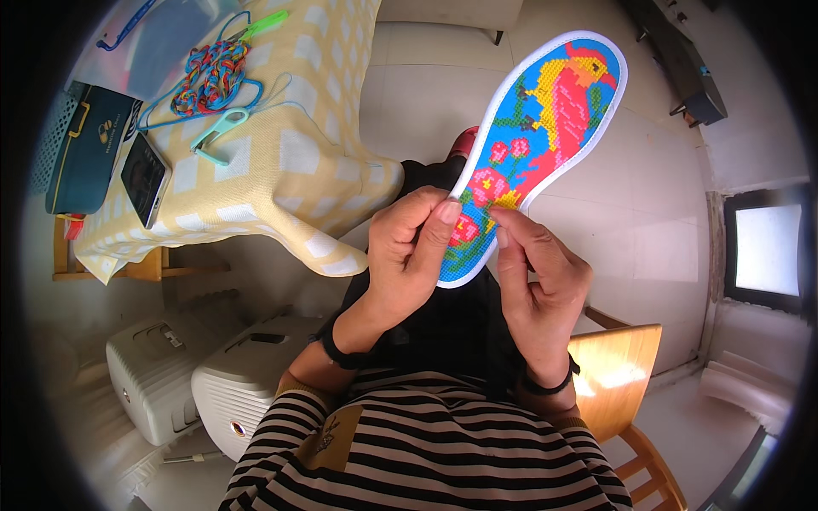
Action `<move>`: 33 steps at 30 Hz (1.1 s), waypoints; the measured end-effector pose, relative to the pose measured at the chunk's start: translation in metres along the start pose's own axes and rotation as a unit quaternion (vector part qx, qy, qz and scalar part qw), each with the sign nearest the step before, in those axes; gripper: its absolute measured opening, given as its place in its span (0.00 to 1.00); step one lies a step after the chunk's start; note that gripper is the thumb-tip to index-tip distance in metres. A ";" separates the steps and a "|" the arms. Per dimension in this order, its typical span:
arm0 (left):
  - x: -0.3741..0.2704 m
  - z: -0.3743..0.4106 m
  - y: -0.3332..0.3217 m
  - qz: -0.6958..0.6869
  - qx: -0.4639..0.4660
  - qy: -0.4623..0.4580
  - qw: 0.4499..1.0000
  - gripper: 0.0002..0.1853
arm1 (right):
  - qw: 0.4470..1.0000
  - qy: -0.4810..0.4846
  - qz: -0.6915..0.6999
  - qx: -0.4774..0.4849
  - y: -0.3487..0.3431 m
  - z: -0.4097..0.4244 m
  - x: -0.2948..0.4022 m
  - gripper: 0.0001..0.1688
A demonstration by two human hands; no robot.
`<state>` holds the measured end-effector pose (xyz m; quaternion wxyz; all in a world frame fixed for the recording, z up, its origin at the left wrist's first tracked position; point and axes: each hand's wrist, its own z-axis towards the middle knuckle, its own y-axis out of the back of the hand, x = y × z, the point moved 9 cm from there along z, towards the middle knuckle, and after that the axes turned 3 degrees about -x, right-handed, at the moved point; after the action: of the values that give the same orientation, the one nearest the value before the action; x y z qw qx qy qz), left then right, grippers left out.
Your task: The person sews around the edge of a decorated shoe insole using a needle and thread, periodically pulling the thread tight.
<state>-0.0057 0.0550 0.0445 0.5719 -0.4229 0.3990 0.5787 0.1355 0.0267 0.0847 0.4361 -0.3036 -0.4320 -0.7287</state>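
Note:
A cross-stitched insole (505, 153) with a white bound edge is held up before me, toe end up and tilted to the right. Its face carries a red and yellow bird, pink flowers and green leaves on blue. My left hand (415, 255) grips the left edge near the heel, thumb on the front and fingers behind. At the opposite edge, my right hand (543, 274) has its index fingertip against the stitching and its thumb close below. Whether a needle or anything else is pinched there is too small to tell.
On the left, a checked tablecloth (300, 172) drapes over a table holding braided thread (211, 76), mint thread snips (218, 134), a green-handled tool (265, 24), a phone (146, 175) and a dark green case (96, 150). Pale ribbed cases (236, 383) stand below; a wooden chair (617, 377) is at right.

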 end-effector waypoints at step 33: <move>-0.006 -0.001 -0.004 0.080 0.000 -0.088 0.993 0.07 | 1.000 -0.016 0.018 -0.014 0.003 0.001 -0.011 0.12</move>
<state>-0.0015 0.0519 0.0494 0.5567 -0.3371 0.3793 0.6577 0.1432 0.0312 0.0778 0.4381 -0.3289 -0.4234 -0.7216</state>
